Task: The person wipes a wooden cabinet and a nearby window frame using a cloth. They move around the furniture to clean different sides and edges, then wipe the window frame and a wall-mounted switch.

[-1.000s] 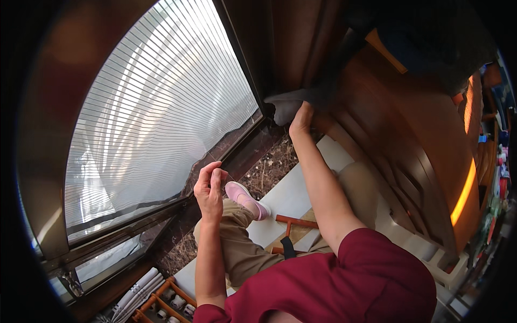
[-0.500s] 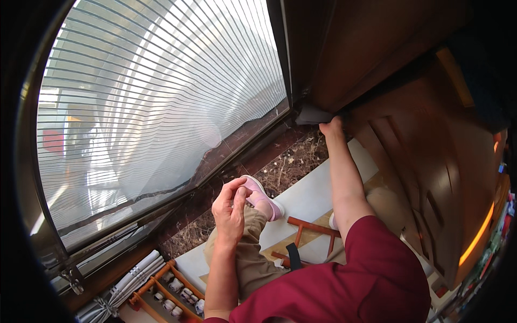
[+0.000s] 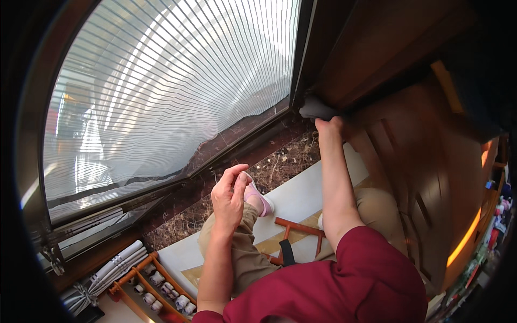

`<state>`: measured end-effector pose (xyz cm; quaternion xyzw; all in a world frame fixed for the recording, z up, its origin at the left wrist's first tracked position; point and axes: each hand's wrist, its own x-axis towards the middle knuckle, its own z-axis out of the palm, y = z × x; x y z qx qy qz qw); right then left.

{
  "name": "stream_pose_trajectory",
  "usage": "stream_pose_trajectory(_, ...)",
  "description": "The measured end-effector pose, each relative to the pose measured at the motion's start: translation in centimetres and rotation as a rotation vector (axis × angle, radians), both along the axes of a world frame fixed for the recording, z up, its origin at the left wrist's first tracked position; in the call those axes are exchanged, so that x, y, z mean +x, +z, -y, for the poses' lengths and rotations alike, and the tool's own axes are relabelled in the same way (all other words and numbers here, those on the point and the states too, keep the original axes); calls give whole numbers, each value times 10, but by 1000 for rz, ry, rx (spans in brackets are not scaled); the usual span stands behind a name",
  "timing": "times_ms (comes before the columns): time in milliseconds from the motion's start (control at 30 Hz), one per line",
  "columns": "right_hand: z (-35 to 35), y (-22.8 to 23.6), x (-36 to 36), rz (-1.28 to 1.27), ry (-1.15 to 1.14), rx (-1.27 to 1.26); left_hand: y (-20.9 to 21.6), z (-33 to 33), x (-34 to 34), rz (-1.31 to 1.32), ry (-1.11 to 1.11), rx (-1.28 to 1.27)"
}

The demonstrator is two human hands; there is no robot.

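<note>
My right hand (image 3: 329, 125) reaches forward with its fingers closed round a grey cloth (image 3: 318, 109). The cloth is pressed into the low corner where the dark door frame (image 3: 302, 64) meets the brown wooden panel (image 3: 371, 48). My left hand (image 3: 229, 196) is raised in front of me, its fingers loosely bent and the thumb apart. Nothing shows in it. Below and beyond it are my pink shoe (image 3: 257, 200) and the brown marble threshold (image 3: 288, 162). A ribbed glass panel (image 3: 177, 102) in a dark frame stands at the left.
A small reddish wooden stool (image 3: 299, 226) stands between my legs on the pale floor. At lower left are a wooden rack (image 3: 156, 282) with several small white items and a bundle of white-grey folded fabric (image 3: 116, 266). A carved wooden door (image 3: 425, 156) stands open on my right.
The view has shifted slightly. My right hand still grips the cloth, which has moved slightly in the corner and shows more of its surface. My left hand keeps its loose bend.
</note>
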<state>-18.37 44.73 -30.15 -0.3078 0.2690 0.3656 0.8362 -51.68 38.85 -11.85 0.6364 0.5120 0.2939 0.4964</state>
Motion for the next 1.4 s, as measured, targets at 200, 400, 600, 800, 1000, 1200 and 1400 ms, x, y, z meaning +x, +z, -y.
stream_pose_trajectory(200,19,90,-12,130,-4,-60,11,3,0,17,21,47)
stream_pose_trajectory(400,53,201,-17,585,113,-50,8,6,-4,97,48,77)
stream_pose_trajectory(600,95,328,-13,943,217,73,13,6,3,148,26,144)
stream_pose_trajectory(800,161,341,-52,1085,631,-8,61,46,59,473,-88,508)
stream_pose_trajectory(1000,198,336,-99,2326,1078,-220,44,96,117,911,-125,-546)
stream_pose_trajectory(1200,273,378,47,2424,973,-820,84,14,164,5,-238,556)
stream_pose_trajectory(1400,355,339,136,2549,1026,-1225,196,-68,278,-756,13,1264)
